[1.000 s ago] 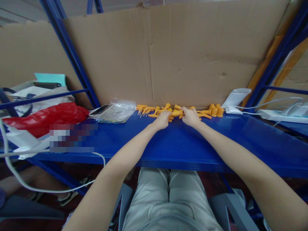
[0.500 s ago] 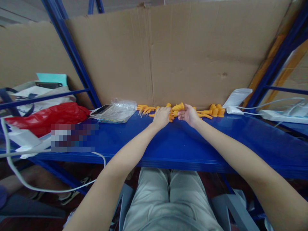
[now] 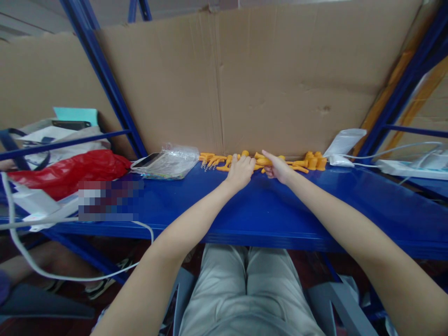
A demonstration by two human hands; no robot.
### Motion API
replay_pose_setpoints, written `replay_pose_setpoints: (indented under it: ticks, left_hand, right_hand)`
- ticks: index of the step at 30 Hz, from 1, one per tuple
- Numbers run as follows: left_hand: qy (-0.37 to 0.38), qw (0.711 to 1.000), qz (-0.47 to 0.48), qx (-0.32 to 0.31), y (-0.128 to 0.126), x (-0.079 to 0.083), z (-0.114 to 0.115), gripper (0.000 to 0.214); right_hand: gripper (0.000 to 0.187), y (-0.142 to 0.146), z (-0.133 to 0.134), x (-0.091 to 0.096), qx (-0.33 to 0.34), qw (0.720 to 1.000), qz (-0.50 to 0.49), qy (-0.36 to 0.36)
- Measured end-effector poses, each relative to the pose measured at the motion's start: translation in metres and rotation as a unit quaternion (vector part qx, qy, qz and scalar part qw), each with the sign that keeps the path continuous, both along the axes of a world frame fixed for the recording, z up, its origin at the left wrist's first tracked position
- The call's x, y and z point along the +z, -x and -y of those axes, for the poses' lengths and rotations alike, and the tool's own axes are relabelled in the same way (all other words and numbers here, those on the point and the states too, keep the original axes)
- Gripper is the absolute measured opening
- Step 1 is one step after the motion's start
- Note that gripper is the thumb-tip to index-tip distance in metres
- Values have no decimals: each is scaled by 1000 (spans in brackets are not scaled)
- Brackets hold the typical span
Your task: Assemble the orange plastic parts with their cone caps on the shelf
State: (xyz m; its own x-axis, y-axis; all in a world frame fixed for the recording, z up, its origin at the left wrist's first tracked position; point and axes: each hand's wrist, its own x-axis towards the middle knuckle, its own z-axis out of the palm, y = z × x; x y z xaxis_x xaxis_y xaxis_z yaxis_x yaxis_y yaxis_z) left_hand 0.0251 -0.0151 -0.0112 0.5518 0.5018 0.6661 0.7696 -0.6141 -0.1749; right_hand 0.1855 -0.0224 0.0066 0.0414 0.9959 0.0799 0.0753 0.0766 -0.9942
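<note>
Small orange plastic parts (image 3: 213,160) lie in a row along the back of the blue shelf (image 3: 266,210), against the cardboard wall. My left hand (image 3: 240,171) and my right hand (image 3: 278,168) meet at the middle of the row. Both have their fingers closed on one orange part (image 3: 262,161) held between them, just above the shelf. More orange parts (image 3: 311,162) lie to the right of my right hand.
A clear plastic bag over a phone (image 3: 164,161) lies left of the parts. A red bag (image 3: 66,172), papers and a white cable (image 3: 70,275) fill the left end. A white pouch (image 3: 343,142) and a power strip (image 3: 409,168) sit at the right. Cardboard (image 3: 280,79) backs the shelf.
The orange part that my right hand held raised half a second ago has come down. My left hand has moved right and closed on it too.
</note>
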Motion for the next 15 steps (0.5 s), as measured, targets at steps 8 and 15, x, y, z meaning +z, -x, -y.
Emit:
replay_pose_setpoints:
  ticks: [8,15]
  left_hand:
    - [59,998,12,0,-4,1,5,23]
    - [107,993,49,-26,0,1,-1,22]
  right_hand:
    - [35,8,5,-6,-58,998,-38,-12]
    - [31,15,5,-6,-98,994,-26,-29]
